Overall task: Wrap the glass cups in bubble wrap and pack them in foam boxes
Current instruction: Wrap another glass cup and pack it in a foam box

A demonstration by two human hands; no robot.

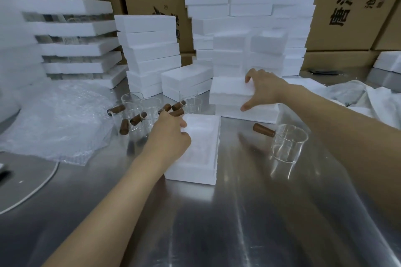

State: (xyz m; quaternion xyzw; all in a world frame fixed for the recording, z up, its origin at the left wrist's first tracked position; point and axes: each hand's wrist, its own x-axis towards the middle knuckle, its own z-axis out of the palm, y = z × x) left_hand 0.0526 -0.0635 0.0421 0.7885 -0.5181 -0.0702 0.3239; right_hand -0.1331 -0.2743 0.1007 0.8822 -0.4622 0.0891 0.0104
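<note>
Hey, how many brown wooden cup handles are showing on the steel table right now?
7. Six brown wooden handles crowd the clear glass cups by the left hand; one sticks out of the lone glass cup at the right. The hand may hide others.

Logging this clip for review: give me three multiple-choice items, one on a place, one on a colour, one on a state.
1. Where does the lone glass cup stand relative to the open foam box?
A) to its left B) to its right C) inside it
2. The cup handles are:
A) brown B) white C) blue
3. The right hand:
A) hangs idle B) grips a foam block C) holds a cup
Answers: 1 B, it stands right of the box; 2 A, every visible handle is brown; 3 B, thumb and fingers clamp the block's end.
</note>
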